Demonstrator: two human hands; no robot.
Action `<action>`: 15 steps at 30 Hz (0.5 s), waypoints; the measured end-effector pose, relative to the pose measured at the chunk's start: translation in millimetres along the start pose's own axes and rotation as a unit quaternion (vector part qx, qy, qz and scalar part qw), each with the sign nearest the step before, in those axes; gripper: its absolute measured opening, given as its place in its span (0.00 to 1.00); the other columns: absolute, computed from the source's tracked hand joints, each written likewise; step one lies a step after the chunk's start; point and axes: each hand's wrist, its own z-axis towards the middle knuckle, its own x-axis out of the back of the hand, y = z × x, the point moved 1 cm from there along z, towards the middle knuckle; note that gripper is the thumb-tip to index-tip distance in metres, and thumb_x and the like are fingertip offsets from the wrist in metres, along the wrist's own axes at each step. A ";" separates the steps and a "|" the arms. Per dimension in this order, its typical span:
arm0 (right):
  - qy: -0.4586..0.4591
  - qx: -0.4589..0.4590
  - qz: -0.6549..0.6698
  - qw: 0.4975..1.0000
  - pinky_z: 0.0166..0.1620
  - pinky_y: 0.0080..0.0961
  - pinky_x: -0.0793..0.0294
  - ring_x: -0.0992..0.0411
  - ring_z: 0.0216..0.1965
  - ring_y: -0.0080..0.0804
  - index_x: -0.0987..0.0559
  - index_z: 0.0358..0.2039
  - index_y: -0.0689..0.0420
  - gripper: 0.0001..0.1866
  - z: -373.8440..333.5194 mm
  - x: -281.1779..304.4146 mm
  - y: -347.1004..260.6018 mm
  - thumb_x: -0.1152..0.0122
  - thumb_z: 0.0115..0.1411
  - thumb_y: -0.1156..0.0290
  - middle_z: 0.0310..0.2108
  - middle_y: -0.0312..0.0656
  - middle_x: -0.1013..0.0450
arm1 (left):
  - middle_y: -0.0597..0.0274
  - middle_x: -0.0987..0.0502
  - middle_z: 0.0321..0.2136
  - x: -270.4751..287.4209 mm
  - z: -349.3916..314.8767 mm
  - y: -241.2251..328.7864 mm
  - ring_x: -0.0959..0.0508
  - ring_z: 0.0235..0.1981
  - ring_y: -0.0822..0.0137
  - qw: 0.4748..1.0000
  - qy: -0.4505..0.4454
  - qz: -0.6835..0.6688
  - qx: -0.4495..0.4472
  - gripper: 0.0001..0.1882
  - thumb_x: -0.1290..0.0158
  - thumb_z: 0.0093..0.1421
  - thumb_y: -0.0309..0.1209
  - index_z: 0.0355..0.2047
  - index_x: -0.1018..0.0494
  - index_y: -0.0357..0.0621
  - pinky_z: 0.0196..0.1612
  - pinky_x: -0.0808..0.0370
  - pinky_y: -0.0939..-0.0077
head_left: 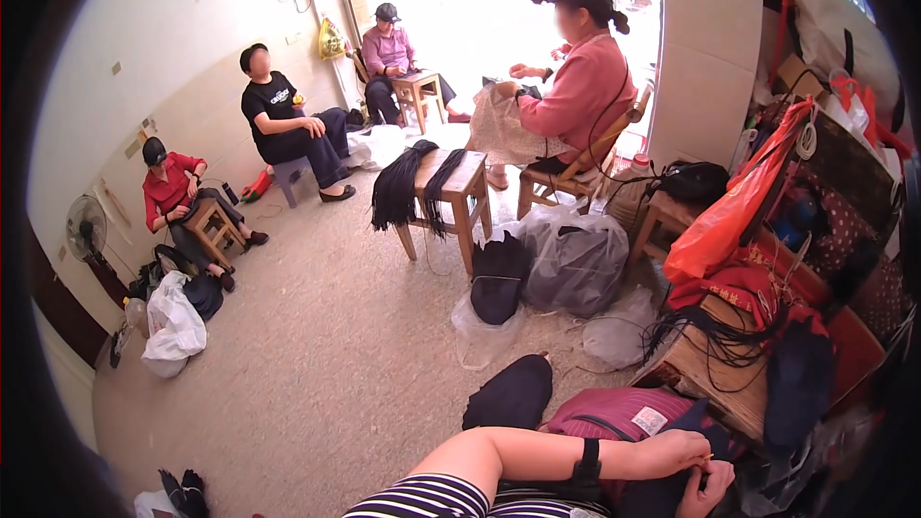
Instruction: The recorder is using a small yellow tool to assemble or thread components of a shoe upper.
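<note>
My left hand [670, 452] reaches across from the lower middle, a black band [587, 460] around its wrist. Its fingers are closed in a pinch at a small yellow-orange item [709, 457], too small to name. Just below and touching close by, my right hand [707, 489] has its fingers bent together. What the right fingers hold cannot be made out. Dark cloth [652, 497] lies under both hands, over my lap. Beside my left forearm is a maroon striped cloth [600, 411] with a white label, and a dark navy cloth piece [510, 393] lies beyond it.
A wooden stool [465, 180] bears black strands. Grey plastic bags [576, 259] and a dark bundle [497, 278] stand on the floor. At right, a wooden box [705, 355] holds black cords below an orange bag [739, 211]. Several people sit farther off; one in pink [580, 91] is nearest.
</note>
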 end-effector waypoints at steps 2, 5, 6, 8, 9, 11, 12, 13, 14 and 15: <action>0.002 0.006 -0.005 1.000 0.49 0.42 0.29 0.26 0.42 0.49 0.20 0.39 0.60 0.07 0.8 1.4 -1.2 0.36 0.67 0.70 0.37 0.47 0.23 | 0.48 0.24 0.32 -2.3 -0.1 0.1 0.21 0.36 0.45 1.000 -0.006 0.009 0.014 0.08 0.43 0.63 0.29 0.35 0.27 0.37 0.37 0.25 0.58; 0.008 0.005 -0.001 1.000 0.49 0.42 0.29 0.26 0.42 0.49 0.20 0.39 0.60 0.07 0.2 0.8 -1.7 0.36 0.67 0.70 0.37 0.47 0.23 | 0.49 0.25 0.32 -3.7 -1.0 0.6 0.22 0.38 0.44 0.999 -0.005 0.019 0.026 0.08 0.43 0.63 0.30 0.34 0.27 0.38 0.39 0.25 0.56; 0.007 0.005 -0.001 1.000 0.49 0.42 0.29 0.26 0.42 0.49 0.20 0.39 0.60 0.07 -0.1 0.9 -1.8 0.36 0.67 0.70 0.37 0.47 0.23 | 0.49 0.26 0.32 -4.4 -1.2 0.3 0.22 0.37 0.44 0.999 0.001 0.019 0.026 0.08 0.43 0.63 0.30 0.35 0.27 0.38 0.39 0.25 0.56; 0.002 -0.004 -0.001 1.000 0.49 0.42 0.29 0.26 0.41 0.49 0.20 0.38 0.60 0.06 -0.2 1.1 -2.2 0.36 0.66 0.70 0.36 0.46 0.23 | 0.50 0.26 0.33 -4.3 -1.8 -1.2 0.22 0.37 0.45 0.999 0.000 0.025 0.033 0.08 0.43 0.63 0.30 0.36 0.27 0.38 0.40 0.24 0.58; 0.001 -0.004 -0.001 1.000 0.49 0.42 0.29 0.26 0.41 0.49 0.20 0.38 0.60 0.06 0.0 1.3 -2.7 0.36 0.66 0.70 0.36 0.46 0.23 | 0.51 0.26 0.34 -4.4 -2.0 -1.9 0.22 0.37 0.46 0.999 -0.002 0.032 0.039 0.08 0.43 0.64 0.30 0.38 0.27 0.38 0.40 0.24 0.60; 0.000 -0.010 0.005 1.000 0.49 0.41 0.29 0.26 0.41 0.48 0.20 0.38 0.59 0.06 1.0 1.4 -3.9 0.36 0.66 0.70 0.36 0.46 0.23 | 0.51 0.26 0.34 -4.5 -2.3 -2.5 0.22 0.37 0.46 0.999 0.003 0.022 0.048 0.08 0.43 0.64 0.30 0.37 0.26 0.38 0.40 0.24 0.60; -0.001 -0.009 0.005 1.000 0.49 0.41 0.29 0.26 0.41 0.48 0.20 0.38 0.59 0.06 0.8 1.0 -3.2 0.36 0.66 0.70 0.36 0.46 0.23 | 0.51 0.26 0.33 -4.4 -2.1 -3.1 0.21 0.37 0.46 0.998 0.008 0.013 0.055 0.08 0.42 0.64 0.30 0.37 0.26 0.38 0.41 0.23 0.60; 0.002 -0.007 0.006 1.000 0.49 0.41 0.29 0.26 0.41 0.47 0.20 0.38 0.59 0.06 0.9 0.3 -2.1 0.36 0.66 0.70 0.36 0.46 0.23 | 0.51 0.26 0.33 -3.9 -1.5 -3.7 0.21 0.37 0.46 0.998 0.008 0.013 0.055 0.08 0.42 0.64 0.30 0.37 0.26 0.38 0.41 0.23 0.60; 0.004 -0.005 0.007 1.000 0.48 0.41 0.29 0.26 0.41 0.47 0.20 0.38 0.59 0.06 1.1 -0.1 -1.6 0.36 0.66 0.70 0.36 0.45 0.23 | 0.51 0.25 0.33 -3.0 -0.8 -4.3 0.21 0.37 0.47 0.999 0.005 0.022 0.048 0.07 0.42 0.63 0.30 0.36 0.26 0.39 0.40 0.23 0.60; 0.004 -0.005 0.007 1.000 0.48 0.41 0.29 0.26 0.41 0.47 0.20 0.38 0.59 0.06 1.5 0.0 -2.2 0.36 0.66 0.70 0.36 0.45 0.23 | 0.51 0.25 0.33 -2.7 -0.8 -5.4 0.21 0.37 0.47 0.999 0.002 0.031 0.040 0.07 0.41 0.63 0.29 0.36 0.25 0.39 0.40 0.23 0.61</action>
